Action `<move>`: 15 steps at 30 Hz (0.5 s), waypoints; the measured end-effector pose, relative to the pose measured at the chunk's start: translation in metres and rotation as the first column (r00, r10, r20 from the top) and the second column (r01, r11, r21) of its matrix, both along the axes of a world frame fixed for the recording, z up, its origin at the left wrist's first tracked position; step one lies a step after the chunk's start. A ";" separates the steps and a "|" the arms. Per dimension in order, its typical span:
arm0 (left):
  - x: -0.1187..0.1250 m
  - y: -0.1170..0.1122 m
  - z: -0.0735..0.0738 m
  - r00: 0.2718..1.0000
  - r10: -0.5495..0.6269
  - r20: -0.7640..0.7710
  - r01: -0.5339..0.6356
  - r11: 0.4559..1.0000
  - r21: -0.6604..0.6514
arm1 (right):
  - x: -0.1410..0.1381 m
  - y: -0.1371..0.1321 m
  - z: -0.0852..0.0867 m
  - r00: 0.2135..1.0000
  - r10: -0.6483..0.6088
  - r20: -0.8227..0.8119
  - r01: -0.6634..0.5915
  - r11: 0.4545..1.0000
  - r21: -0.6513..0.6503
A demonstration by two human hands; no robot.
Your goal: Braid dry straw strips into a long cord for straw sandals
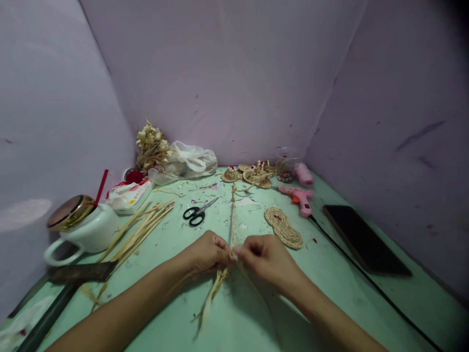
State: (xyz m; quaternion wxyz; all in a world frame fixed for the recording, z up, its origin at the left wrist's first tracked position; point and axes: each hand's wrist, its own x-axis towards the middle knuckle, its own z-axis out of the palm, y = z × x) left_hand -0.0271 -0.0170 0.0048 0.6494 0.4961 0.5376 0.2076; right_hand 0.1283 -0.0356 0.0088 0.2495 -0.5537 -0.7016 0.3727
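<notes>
A thin braid of straw (233, 210) runs from the small woven hats at the back straight toward me. My left hand (212, 252) pinches its near end, and loose straw strands (212, 298) hang below the fingers. Close beside it, my right hand (266, 254) is closed in a pinch on a strand of the same straw, which trails down to the right. The two sets of fingertips nearly touch, so the exact crossing of the strands is hidden. Black-handled scissors (198, 214) lie beyond my left hand, and a coiled straw sole shape (283, 227) lies beyond my right.
Small woven hats (256, 175) sit at the back, near a pink glue gun (298, 196) and pink thread spool (304, 174). A phone (366, 239) lies right. On the left are loose straw (146, 225), a white mug (91, 232), a hammer (69, 278) and a plastic bag (192, 159).
</notes>
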 end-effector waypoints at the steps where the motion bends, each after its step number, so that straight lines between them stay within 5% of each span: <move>1: -0.001 0.000 0.000 1.000 -0.006 0.007 0.006 1.000 -0.007 | 0.001 0.004 -0.001 0.992 -0.086 -0.091 0.081 0.995 -0.055; 3: -0.001 0.001 0.001 1.000 -0.013 0.019 0.013 1.000 -0.018 | 0.000 0.010 -0.003 0.943 -0.181 -0.279 0.104 0.957 -0.271; 6: -0.001 0.000 0.002 0.999 -0.016 0.040 0.016 1.000 -0.015 | -0.007 0.010 -0.008 0.858 -0.227 -0.461 -0.084 0.823 -0.561; 8: -0.001 -0.001 0.002 0.999 -0.028 0.041 0.028 1.000 -0.005 | -0.011 0.007 -0.012 0.849 -0.220 -0.481 -0.123 0.803 -0.583; 11: 0.000 -0.002 0.001 0.998 -0.062 0.002 0.062 0.998 0.026 | -0.013 0.005 -0.017 0.889 -0.163 -0.428 -0.081 0.863 -0.498; 15: 0.001 -0.002 0.000 0.998 -0.035 -0.055 0.038 0.998 0.055 | -0.011 0.008 -0.020 0.937 -0.138 -0.321 -0.035 0.878 -0.478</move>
